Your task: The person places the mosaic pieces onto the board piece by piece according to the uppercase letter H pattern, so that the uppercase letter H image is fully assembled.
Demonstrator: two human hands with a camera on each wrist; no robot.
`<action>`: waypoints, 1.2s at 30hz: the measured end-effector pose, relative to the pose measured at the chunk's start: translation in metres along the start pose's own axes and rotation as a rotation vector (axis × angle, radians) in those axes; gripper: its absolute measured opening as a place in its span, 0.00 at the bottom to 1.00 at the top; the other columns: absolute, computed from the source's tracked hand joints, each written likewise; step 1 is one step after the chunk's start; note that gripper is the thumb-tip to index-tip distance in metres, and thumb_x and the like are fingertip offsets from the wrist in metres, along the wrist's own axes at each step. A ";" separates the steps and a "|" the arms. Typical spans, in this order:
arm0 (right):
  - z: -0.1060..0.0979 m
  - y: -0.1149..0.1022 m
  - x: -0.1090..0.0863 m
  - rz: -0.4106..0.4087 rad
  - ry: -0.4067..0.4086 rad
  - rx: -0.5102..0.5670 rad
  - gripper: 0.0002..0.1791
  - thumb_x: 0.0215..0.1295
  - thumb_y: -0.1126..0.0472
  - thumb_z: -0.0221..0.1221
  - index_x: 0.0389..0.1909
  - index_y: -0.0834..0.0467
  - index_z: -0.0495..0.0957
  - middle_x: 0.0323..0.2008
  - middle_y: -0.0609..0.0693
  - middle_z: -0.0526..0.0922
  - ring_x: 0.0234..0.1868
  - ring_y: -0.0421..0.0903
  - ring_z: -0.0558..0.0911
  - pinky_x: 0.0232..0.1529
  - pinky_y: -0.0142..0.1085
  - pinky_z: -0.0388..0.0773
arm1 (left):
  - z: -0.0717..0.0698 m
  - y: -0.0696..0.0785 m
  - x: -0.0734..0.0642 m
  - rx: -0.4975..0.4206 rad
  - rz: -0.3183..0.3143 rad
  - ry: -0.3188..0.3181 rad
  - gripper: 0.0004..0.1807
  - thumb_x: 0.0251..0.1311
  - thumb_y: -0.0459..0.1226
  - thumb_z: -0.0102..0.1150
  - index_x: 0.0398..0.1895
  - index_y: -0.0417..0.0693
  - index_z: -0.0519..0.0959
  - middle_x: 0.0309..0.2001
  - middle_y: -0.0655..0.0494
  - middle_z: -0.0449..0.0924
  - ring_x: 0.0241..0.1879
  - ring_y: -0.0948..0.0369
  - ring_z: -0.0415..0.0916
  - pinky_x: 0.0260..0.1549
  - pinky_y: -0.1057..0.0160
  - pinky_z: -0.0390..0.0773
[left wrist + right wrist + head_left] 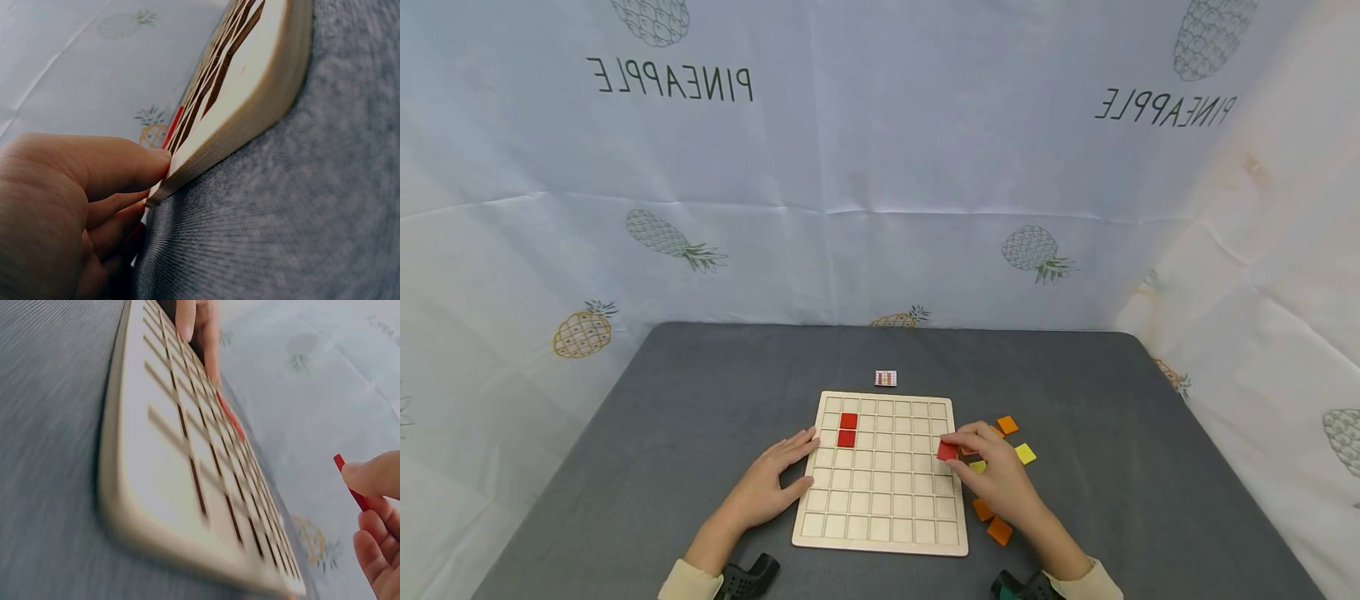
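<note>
A pale wooden grid board (880,506) lies on the table, with two red square tiles (847,421) set one above the other in its upper left cells. My left hand (769,483) rests along the board's left edge; in the left wrist view its thumb (128,164) touches the rim. Between thumb and fingers my right hand (996,471) pinches another red tile (947,451), over the board's right edge in the head view. The right wrist view shows that tile (351,482) edge-on, raised above the board.
Loose orange tiles (999,531) and yellow tiles (1025,453) lie on the dark grey table (715,392) right of the board, some partly behind the right hand. Beyond the board's far edge is a small patterned card (886,378). A pineapple-print cloth (865,150) hangs behind.
</note>
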State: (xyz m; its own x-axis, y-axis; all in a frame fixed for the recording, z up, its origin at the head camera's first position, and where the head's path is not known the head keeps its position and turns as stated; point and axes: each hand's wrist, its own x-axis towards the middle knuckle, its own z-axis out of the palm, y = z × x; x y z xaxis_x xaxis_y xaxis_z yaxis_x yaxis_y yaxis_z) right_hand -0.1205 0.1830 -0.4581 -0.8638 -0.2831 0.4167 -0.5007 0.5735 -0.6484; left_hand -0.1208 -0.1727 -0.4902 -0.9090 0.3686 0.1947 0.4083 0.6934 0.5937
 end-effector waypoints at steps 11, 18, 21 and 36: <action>0.039 -0.027 0.035 -0.051 -0.060 0.102 0.15 0.55 0.62 0.67 0.46 0.56 0.83 0.41 0.40 0.77 0.39 0.48 0.78 0.39 0.38 0.80 | 0.000 0.000 0.002 0.006 -0.010 -0.002 0.29 0.61 0.46 0.59 0.64 0.47 0.71 0.68 0.54 0.65 0.68 0.51 0.62 0.64 0.41 0.61; 0.062 -0.041 0.051 -0.035 -0.122 0.149 0.14 0.56 0.64 0.66 0.45 0.56 0.83 0.41 0.43 0.78 0.39 0.50 0.77 0.39 0.40 0.79 | -0.001 0.002 0.001 0.002 -0.021 -0.007 0.29 0.60 0.45 0.60 0.64 0.47 0.72 0.68 0.54 0.65 0.68 0.51 0.62 0.64 0.40 0.62; 0.073 -0.044 0.056 -0.033 -0.148 0.149 0.14 0.57 0.63 0.66 0.45 0.55 0.84 0.41 0.44 0.78 0.38 0.49 0.77 0.38 0.38 0.78 | -0.001 0.003 0.001 -0.003 -0.027 -0.009 0.29 0.60 0.45 0.59 0.64 0.47 0.72 0.68 0.53 0.65 0.68 0.50 0.62 0.63 0.39 0.62; 0.111 -0.048 0.058 0.013 -0.269 0.089 0.14 0.59 0.62 0.64 0.47 0.56 0.83 0.41 0.45 0.77 0.42 0.39 0.76 0.45 0.29 0.77 | 0.000 0.002 0.000 0.006 -0.004 0.010 0.28 0.61 0.45 0.59 0.64 0.47 0.72 0.68 0.53 0.66 0.67 0.49 0.63 0.62 0.39 0.63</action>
State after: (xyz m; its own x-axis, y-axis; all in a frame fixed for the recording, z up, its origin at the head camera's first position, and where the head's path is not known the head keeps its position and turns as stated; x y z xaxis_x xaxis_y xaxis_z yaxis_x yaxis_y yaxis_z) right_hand -0.1532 0.0533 -0.4738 -0.8478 -0.4770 0.2317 -0.4823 0.5121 -0.7107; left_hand -0.1200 -0.1711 -0.4886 -0.9112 0.3603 0.2000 0.4056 0.6985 0.5895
